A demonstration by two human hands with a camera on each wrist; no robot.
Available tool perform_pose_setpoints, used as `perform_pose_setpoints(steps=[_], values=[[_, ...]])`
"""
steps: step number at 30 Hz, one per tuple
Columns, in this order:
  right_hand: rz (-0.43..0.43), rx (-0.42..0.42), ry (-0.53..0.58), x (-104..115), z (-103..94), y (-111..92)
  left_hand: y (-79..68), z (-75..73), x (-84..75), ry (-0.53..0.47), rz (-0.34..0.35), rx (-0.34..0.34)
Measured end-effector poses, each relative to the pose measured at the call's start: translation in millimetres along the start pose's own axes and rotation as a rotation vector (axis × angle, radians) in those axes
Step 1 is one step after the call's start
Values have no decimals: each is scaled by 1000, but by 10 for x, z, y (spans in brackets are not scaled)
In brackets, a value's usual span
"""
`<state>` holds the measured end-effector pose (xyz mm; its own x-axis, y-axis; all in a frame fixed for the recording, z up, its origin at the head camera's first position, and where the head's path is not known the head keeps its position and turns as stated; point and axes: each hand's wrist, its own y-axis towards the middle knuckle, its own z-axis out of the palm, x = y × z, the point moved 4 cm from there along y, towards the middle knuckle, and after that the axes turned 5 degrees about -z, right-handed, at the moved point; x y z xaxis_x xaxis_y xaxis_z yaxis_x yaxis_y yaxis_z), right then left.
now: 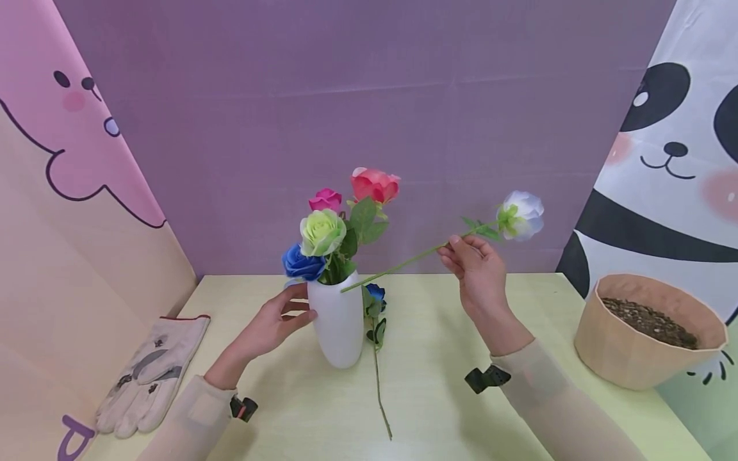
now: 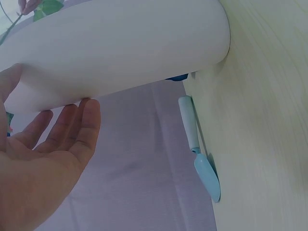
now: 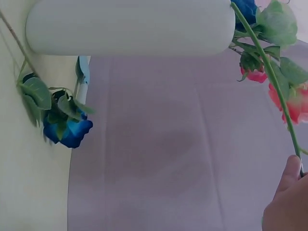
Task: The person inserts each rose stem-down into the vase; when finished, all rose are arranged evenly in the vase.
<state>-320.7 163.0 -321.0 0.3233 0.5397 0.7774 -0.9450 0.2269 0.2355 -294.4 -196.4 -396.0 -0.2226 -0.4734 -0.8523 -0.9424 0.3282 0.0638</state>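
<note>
A white vase (image 1: 336,333) stands upright on the table, holding several artificial flowers: a green rose (image 1: 323,233), a blue rose (image 1: 303,262), a pink rose (image 1: 325,200) and a coral-red flower (image 1: 375,185). My left hand (image 1: 281,322) holds the vase's left side near the rim, thumb in front and fingertips (image 2: 90,108) against the wall. Up to the right, my right hand (image 1: 477,269) pinches the green stem of a white flower (image 1: 521,216). That stem slants down leftward, its cut end overlapping the vase's rim in the head view.
Behind the vase lies a loose blue rose (image 3: 70,131), its stem reaching toward the front. A light-blue trowel (image 2: 207,175) rests by the table's back edge. Work gloves (image 1: 151,378) lie at left; a tan pot (image 1: 611,346) of dark soil stands at right.
</note>
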Motion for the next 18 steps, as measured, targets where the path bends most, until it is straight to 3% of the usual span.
perform_pose_setpoints(steps=[5,12,18], values=[[-58,-55,51,10,62,14,-4,1,-2,-2,-5,1],[-150,-108,-34,-14,116,23,-1,-2,-17,7,2,-5],[-224,-98,-51,-67,178,-2,-6,11,-7,8,10,0]])
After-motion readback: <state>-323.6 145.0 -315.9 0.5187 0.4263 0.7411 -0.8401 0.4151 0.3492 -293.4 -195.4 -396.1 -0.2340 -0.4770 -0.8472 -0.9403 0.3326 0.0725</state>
